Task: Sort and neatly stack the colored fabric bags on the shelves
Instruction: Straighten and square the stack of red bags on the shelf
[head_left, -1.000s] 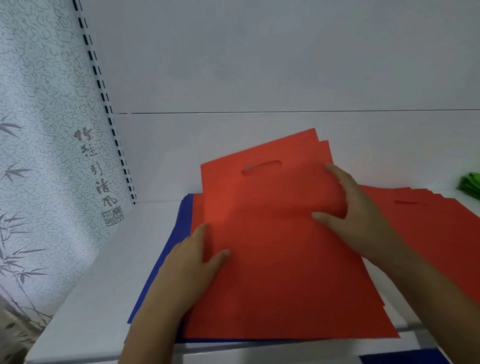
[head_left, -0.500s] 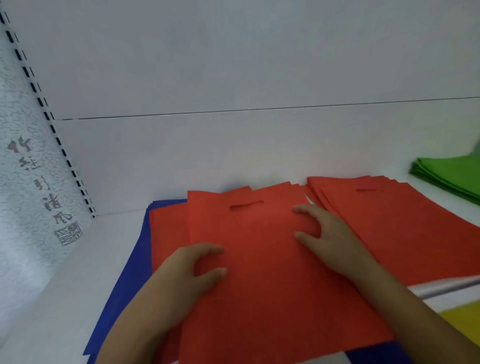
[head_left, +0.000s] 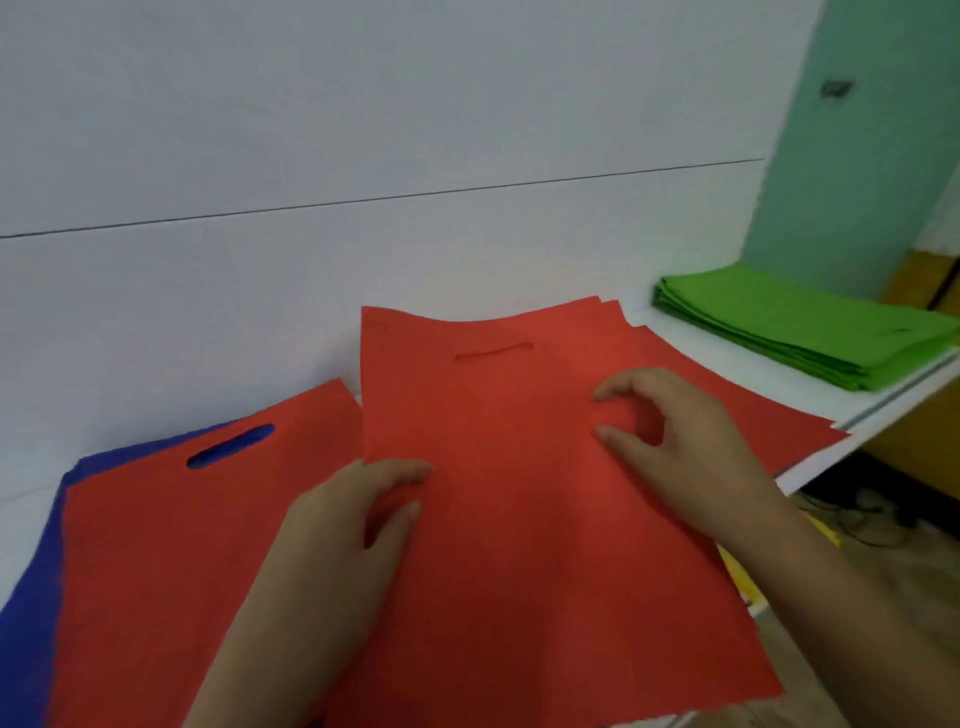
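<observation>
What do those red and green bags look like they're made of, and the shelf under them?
Red bag: probably thin non-woven fabric, matte, bending softly, with a die-cut handle slot. Green stack: seemingly the same matte cloth, folded flat. Shelf: smooth white board, possibly painted metal or laminate.

red bags (head_left: 519, 519) – matt cloth, slightly rough; green stack (head_left: 810, 327) the same cloth; shelf (head_left: 883, 400) smooth and white.

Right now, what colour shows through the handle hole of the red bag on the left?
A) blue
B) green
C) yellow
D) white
A: the handle hole of the left red bag shows dark blue, matching the blue bag whose edge sticks out under it.
</observation>
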